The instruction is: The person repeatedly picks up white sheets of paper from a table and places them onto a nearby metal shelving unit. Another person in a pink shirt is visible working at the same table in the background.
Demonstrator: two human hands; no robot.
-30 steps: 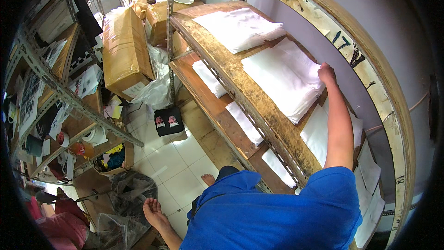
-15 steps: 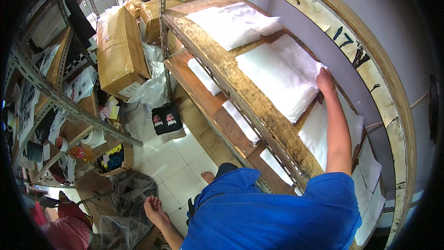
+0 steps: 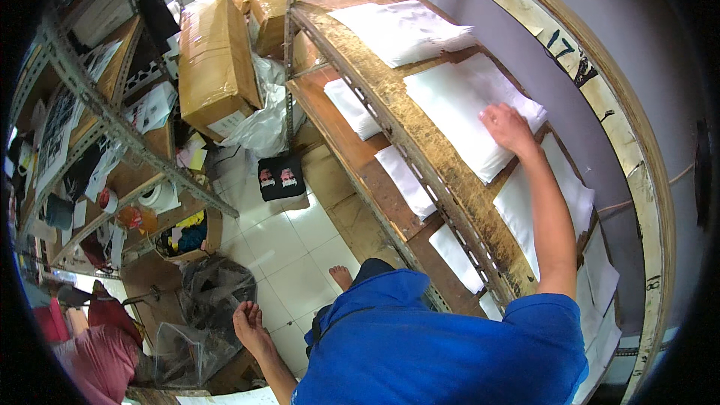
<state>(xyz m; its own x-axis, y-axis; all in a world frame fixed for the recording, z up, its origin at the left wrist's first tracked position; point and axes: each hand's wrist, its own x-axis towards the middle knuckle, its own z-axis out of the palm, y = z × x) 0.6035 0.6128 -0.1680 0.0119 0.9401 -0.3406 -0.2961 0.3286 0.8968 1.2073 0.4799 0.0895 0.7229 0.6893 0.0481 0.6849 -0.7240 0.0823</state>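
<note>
The right hand [image 3: 508,126] is over the stack of white sheets [image 3: 450,109], fingers bent near the edge farther from the body; whether they pinch a sheet or only rest on top, I cannot tell; the left hand [image 3: 251,322] hangs low with palm up and fingers loosely curled, nothing visible in it, the dark plastic bag [image 3: 217,292] just beside it; the worn wooden shelf [image 3: 439,148] carries the stack under the right hand, a second white stack [image 3: 405,34] beyond that hand and loose white sheets [image 3: 517,206] beside its forearm; the sheets look thin and paper-like, so one should be light, floppy and easily creased, while the whole pile is likely heavier and apt to slide apart; a single sheet seems best pinched at a corner, the pile best supported from beneath at two opposite edges.
</note>
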